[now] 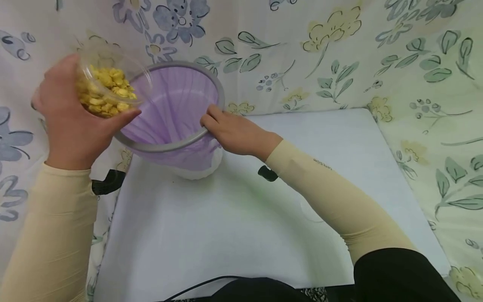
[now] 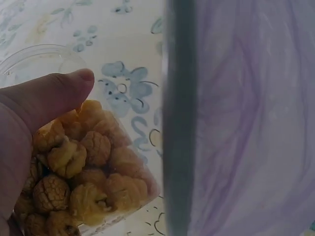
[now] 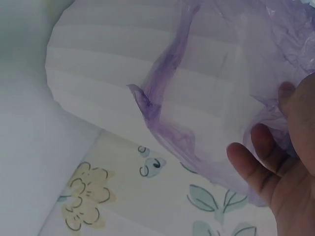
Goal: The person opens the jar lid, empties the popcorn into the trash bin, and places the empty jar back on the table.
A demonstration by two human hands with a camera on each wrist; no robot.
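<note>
My left hand [image 1: 73, 121] holds a clear plastic tub [image 2: 47, 51], thumb and fingers round its side. Inside are yellow-brown crinkled pieces [image 1: 107, 90] that look like popcorn. The tub tilts with its mouth toward the right, close beside and partly above the bin's left edge. My right hand [image 1: 237, 132] grips the near right part of the grey rim [image 1: 162, 147] of a white trash can [image 1: 198, 170]. A thin purple bag [image 1: 181, 96] lines the can and hangs over its outside. In the right wrist view, fingertips [image 3: 238, 152] show beside the bag. The can leans toward me.
A white tabletop [image 1: 211, 226] lies beneath the can. Floral cloth [image 1: 271, 63] hangs behind and at the sides. Faintly, a clear round lid-like outline [image 1: 311, 212] shows near my right forearm. A black cable [image 1: 203, 282] runs along the front edge.
</note>
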